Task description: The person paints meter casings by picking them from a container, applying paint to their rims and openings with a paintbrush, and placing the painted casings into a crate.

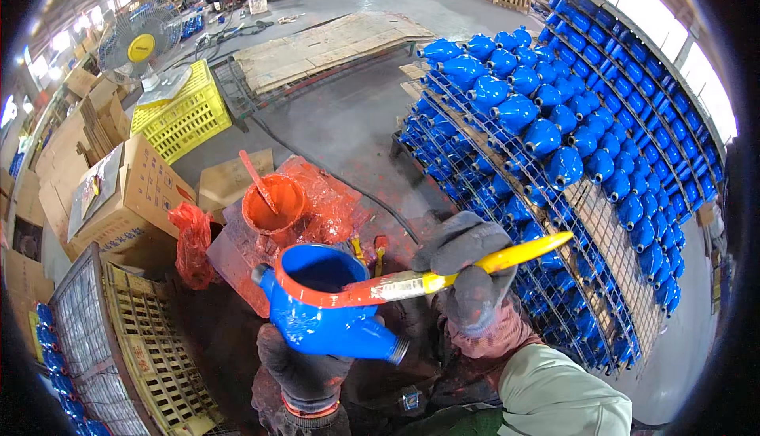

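My left hand (301, 365), in a dark glove, grips a glossy blue water meter body (324, 331) from below. Its round opening faces up, and a threaded pipe end points to the lower right. Wet red-orange paint covers the front and left of its rim. In my right hand (471, 270), also gloved, is a paintbrush (507, 257) with a yellow handle, pinched between thumb and fingers. The red-coated bristles lie along the near rim. Just beyond stands a red paint bucket (274, 213) with a stick leaning in it.
To the right, wire racks (590, 258) hold many blue meter bodies (514, 110). A paint-smeared plastic sheet (317, 191) surrounds the bucket. Cardboard boxes (131, 199), a yellow crate (184, 115) and a fan (141, 40) stand left. A cream crate (150, 341) sits at lower left.
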`<state>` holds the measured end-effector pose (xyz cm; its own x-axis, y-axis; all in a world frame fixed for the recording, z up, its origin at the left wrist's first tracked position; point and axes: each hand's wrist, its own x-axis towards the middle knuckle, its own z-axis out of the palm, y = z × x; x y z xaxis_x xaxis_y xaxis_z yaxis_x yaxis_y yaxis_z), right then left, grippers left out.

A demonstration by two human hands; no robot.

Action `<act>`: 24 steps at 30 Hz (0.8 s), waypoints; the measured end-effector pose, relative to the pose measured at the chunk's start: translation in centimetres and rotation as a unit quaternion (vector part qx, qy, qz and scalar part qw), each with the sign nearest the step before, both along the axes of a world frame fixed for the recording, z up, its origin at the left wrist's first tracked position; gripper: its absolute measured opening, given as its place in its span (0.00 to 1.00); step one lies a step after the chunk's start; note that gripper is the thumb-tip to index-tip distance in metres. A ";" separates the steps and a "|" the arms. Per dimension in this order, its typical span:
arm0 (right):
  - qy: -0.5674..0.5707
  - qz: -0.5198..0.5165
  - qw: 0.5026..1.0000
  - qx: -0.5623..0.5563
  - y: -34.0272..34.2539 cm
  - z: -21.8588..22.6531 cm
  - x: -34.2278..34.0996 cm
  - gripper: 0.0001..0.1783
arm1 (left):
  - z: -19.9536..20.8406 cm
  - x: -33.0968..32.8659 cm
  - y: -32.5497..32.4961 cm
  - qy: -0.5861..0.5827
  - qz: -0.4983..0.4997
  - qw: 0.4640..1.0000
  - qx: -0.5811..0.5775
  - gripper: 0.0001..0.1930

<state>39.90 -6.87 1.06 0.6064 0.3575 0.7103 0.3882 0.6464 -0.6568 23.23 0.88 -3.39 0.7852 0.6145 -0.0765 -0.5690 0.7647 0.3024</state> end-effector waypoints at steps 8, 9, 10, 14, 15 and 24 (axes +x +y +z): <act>0.170 0.193 0.966 -0.009 0.2 -0.1 1.4 0.04 | 1.8 0.4 -0.5 -0.193 -0.105 0.965 -0.141 0.52; 0.120 0.160 0.978 -0.056 0.1 -0.1 1.7 0.03 | 0.1 -0.9 0.1 -0.153 -0.202 0.959 -0.126 0.51; 0.075 0.123 0.983 -0.110 0.2 -1.2 2.4 0.03 | -0.4 -0.5 0.4 -0.147 -0.209 0.958 -0.129 0.51; 0.227 0.276 0.934 0.034 3.1 -3.9 3.3 0.22 | -1.2 0.5 0.7 -0.102 -0.227 0.960 -0.131 0.51; 0.236 0.298 0.925 0.022 2.9 -3.6 3.6 0.20 | -1.0 0.7 0.5 -0.092 -0.233 0.959 -0.130 0.51; 0.378 0.542 0.747 0.072 4.2 -5.7 5.2 0.17 | -1.0 2.9 -2.1 -0.010 -0.287 0.946 -0.150 0.53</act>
